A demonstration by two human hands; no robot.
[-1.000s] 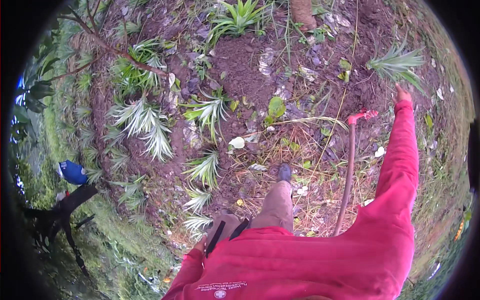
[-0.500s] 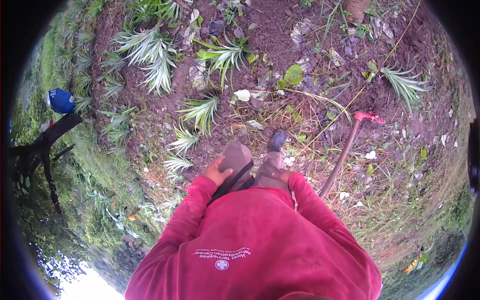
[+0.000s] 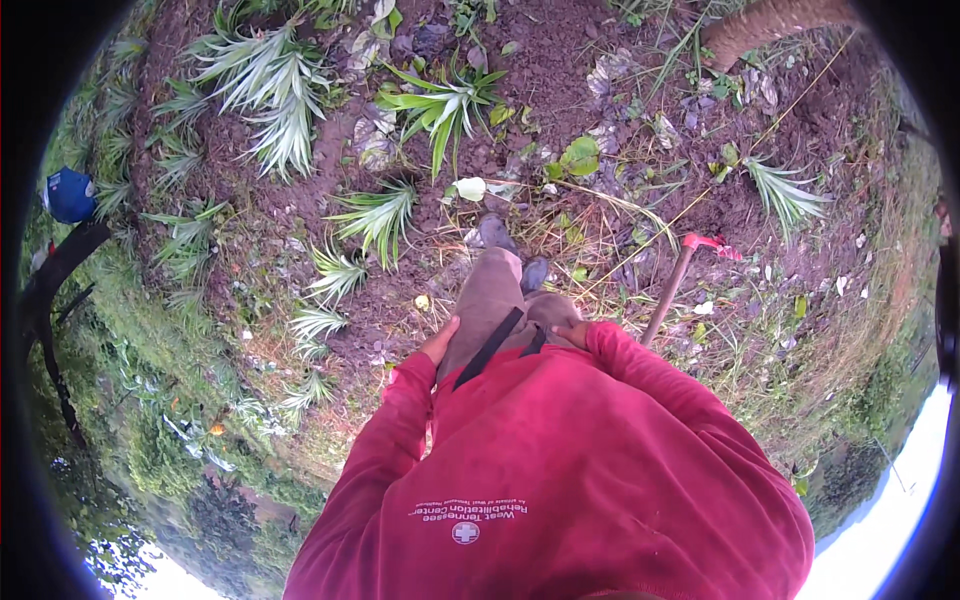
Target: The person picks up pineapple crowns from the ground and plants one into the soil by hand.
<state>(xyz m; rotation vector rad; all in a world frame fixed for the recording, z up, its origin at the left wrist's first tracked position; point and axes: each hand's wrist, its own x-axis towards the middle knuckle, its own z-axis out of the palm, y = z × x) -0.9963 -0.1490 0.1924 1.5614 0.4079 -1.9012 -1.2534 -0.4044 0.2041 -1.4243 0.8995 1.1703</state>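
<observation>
My left hand point(image 3: 440, 340) lies along the outer side of my left thigh, fingers stretched, holding nothing. Against the brown trousers point(image 3: 492, 302) over my right thigh rests my right hand point(image 3: 573, 334); its fingers are partly hidden, and no object shows in it. Dark straps cross the trousers at the waist. Both dark boots point(image 3: 495, 232) stand on soil and dry grass. Just beyond my right forearm is a long-handled digging tool with a wooden handle point(image 3: 668, 292) and a red head point(image 3: 695, 241). The handle's lower end is hidden behind my red sleeve.
Spiky pineapple-like plants point(image 3: 378, 218) grow in rows ahead and to the left, with a single plant point(image 3: 785, 195) at right. A trunk point(image 3: 775, 28) rises at the far right. A dark branch point(image 3: 50, 285) and a blue object point(image 3: 69, 195) are at the left.
My left leg has come forward, and its boot now shows. My left hand has slid from the top of the thigh to its side. The plants and tool have shifted left in view.
</observation>
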